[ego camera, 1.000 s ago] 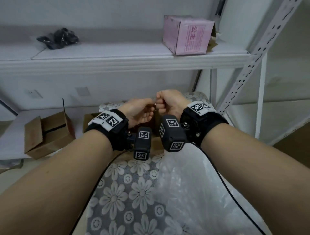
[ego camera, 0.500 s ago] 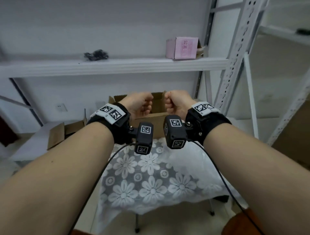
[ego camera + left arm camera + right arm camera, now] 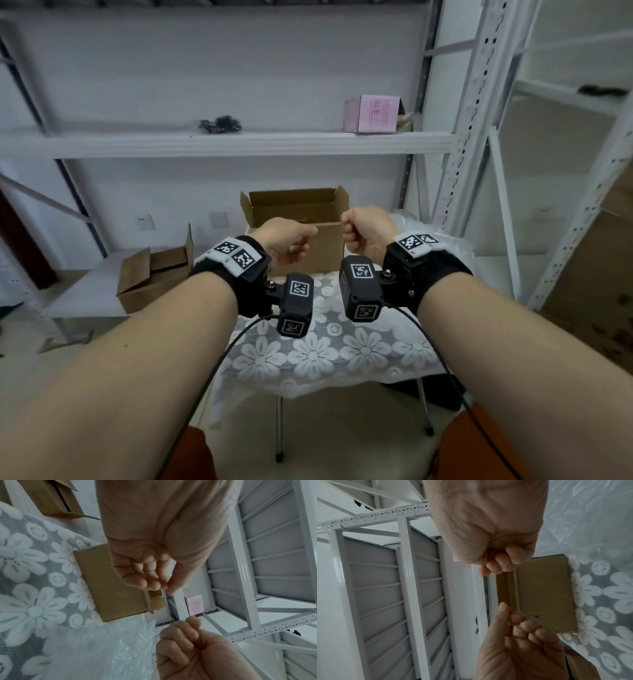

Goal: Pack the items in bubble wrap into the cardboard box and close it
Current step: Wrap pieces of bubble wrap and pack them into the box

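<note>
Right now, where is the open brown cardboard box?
In the head view the open brown cardboard box stands at the far edge of the floral-cloth table, just beyond both raised hands, with clear bubble wrap to its right.

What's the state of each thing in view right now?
cardboard box: upright on table, flaps open
bubble wrap: loose on table beside box
left hand: raised, fingers curled, empty
right hand: raised, fist, empty
pink box: on shelf
</note>
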`<act>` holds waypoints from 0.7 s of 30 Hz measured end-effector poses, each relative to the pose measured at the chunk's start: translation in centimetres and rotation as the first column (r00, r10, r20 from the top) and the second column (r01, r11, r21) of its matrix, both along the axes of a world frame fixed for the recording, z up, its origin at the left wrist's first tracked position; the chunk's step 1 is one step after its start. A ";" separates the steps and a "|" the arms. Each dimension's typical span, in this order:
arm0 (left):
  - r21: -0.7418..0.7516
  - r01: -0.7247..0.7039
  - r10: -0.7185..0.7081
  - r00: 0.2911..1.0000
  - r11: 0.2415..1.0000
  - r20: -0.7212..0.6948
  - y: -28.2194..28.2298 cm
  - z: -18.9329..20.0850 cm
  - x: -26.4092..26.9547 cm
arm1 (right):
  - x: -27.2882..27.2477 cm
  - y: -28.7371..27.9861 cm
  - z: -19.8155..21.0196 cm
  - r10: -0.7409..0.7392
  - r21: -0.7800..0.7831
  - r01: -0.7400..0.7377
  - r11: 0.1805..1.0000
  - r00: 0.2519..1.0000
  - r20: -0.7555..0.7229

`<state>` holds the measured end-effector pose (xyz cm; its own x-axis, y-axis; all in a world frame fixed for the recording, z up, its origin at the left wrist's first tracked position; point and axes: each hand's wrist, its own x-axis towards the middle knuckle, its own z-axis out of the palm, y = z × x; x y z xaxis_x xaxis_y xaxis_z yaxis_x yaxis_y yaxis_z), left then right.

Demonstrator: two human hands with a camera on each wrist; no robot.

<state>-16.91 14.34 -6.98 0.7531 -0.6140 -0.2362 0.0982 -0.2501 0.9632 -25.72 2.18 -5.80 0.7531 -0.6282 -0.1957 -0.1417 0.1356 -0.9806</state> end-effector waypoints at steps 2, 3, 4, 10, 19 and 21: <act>0.007 -0.008 0.008 0.999 1.000 -0.033 -0.3 -1.2 -0.2 | 0.0 -0.1 -1.3 -0.017 0.007 0.018 1.000 0.999 -0.027; 0.016 -0.009 0.009 0.999 1.000 -0.053 -0.7 -2.1 -0.2 | 0.1 -0.3 -2.2 -0.031 0.013 0.031 0.999 0.998 -0.046; 0.030 -0.003 0.005 0.998 1.000 -0.065 -1.1 -2.9 -0.4 | 0.0 -0.4 -2.9 -0.040 0.011 0.041 0.999 0.997 -0.068; 0.109 0.127 -0.116 0.988 0.986 -0.101 -3.7 -5.4 -0.9 | -0.3 -2.7 -5.5 -0.156 -0.051 0.155 0.987 0.988 -0.012; 0.197 0.257 -0.256 0.966 0.946 -0.035 -7.4 -6.4 -3.2 | -2.8 -7.2 -7.8 -0.410 -0.016 0.410 0.912 0.912 0.029; 0.194 0.221 -0.216 0.975 0.956 -0.046 -8.0 -7.0 -3.3 | -3.1 -7.7 -8.7 -0.447 -0.007 0.448 0.894 0.894 0.021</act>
<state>-20.22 6.30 -13.97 0.5988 -0.7022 -0.3851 0.0422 -0.4526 0.8907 -28.78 -5.54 -14.52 0.3951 -0.9018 -0.1752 -0.0506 0.1691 -0.9843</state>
